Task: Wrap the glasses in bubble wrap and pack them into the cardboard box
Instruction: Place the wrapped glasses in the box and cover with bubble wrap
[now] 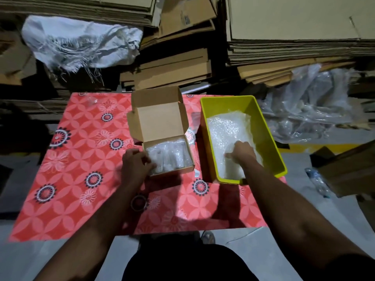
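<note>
A small cardboard box (pixel 187 171) stands open on the table, its lid (pixel 160 120) tipped back. Inside lie bubble-wrapped glasses (pixel 172 157), side by side. My left hand (pixel 136 163) is at the box's left front corner, fingers curled on the leftmost wrapped bundle. To the right stands a yellow plastic bin (pixel 265 128) holding sheets of bubble wrap (pixel 227 130). My right hand (pixel 242 152) reaches into the bin, fingers pinched on the top sheet near its front.
The table wears a red floral cloth (pixel 81 159). Flattened cardboard stacks (pixel 294 37) rise behind it, with a white woven sack (pixel 79 41) at back left. Clear plastic sheeting (pixel 308 110) lies right of the bin. A plastic bottle (pixel 317 184) lies on the floor.
</note>
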Demonstrator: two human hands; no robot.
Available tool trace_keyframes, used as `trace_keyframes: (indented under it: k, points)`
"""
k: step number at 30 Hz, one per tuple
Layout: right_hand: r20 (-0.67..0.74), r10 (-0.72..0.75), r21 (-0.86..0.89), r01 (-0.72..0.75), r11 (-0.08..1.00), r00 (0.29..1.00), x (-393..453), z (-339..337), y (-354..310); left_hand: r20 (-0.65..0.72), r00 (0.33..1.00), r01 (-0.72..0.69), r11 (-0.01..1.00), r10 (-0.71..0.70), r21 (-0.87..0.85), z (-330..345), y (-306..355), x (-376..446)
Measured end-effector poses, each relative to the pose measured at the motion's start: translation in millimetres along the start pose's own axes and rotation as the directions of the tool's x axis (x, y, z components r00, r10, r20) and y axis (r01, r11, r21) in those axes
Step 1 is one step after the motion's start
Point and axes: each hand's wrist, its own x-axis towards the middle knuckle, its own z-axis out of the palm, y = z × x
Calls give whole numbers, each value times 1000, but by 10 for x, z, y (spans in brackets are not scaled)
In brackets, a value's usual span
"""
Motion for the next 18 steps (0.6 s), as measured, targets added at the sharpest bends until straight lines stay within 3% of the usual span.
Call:
trace_keyframes:
  k: [3,8,11,14,16,18]
  points:
    - [-144,3,5,-3,1000,990,-5,26,-35,-5,1000,-25,999,25,43,-6,54,0]
    - [-196,52,82,-36,996,979,-65,-52,-48,37,999,-16,984,9,178,-91,187,-16]
    - [-479,-36,119,105,987,877,-243,-253,-162,25,999,-45,984,41,174,-88,278,-33]
    - [-708,-141,268,447,853,692,-508,-434,-335,-18,994,-108,994,108,-3,-24,450,-12]
    - [-748,-249,296,645,705,616,-681,-550,-470,114,987,-80,963,112,-258,-38,652,12]
    - [-722,-361,354,764,539,590,-879,-691,-627,311,939,21,877,148,-480,-126,893,29]
